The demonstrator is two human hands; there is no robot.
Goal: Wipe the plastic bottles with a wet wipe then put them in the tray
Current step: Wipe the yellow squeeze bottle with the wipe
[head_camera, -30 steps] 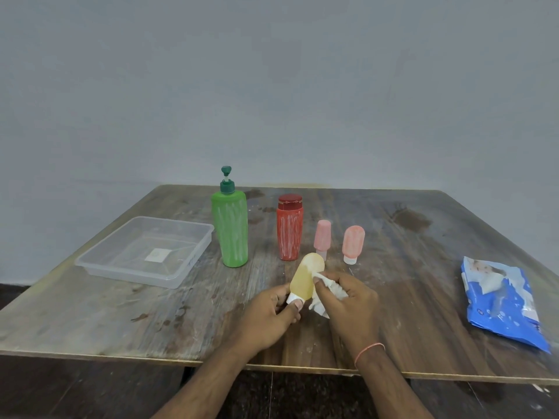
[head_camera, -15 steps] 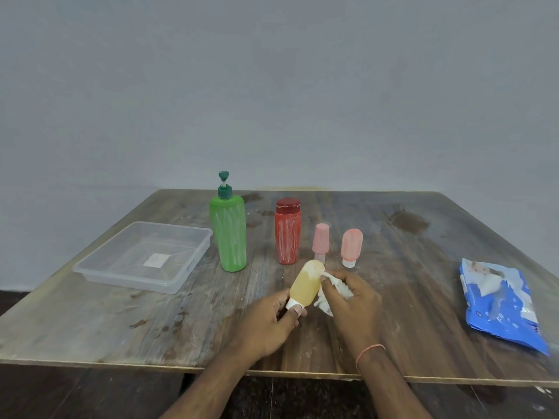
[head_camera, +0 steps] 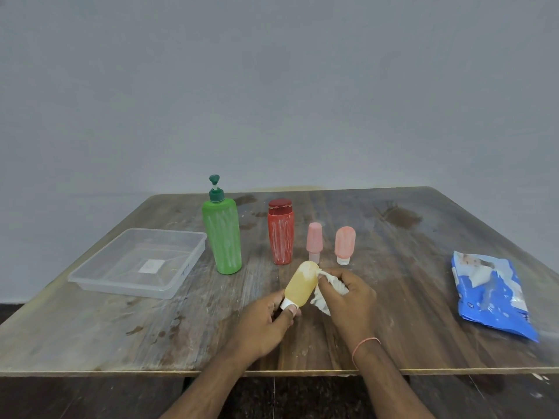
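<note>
My left hand (head_camera: 267,323) grips a small yellow bottle (head_camera: 300,285) by its white cap, with the bottle's base tilted up and away. My right hand (head_camera: 348,299) holds a crumpled white wet wipe (head_camera: 325,293) pressed against the bottle's right side. Behind them stand a green pump bottle (head_camera: 223,237), a red bottle (head_camera: 280,234) and two small pink bottles (head_camera: 314,241) (head_camera: 344,244), all streaked with white. The clear plastic tray (head_camera: 90,278) lies at the left with no bottle in it.
A blue pack of wet wipes (head_camera: 491,294) lies at the right on the worn wooden table (head_camera: 121,337). The table's front edge runs just below my wrists. A plain grey wall stands behind the table.
My right hand has slid the wipe up along the yellow bottle toward its far end. The bottle has stayed in my left hand; the view has shifted slightly.
</note>
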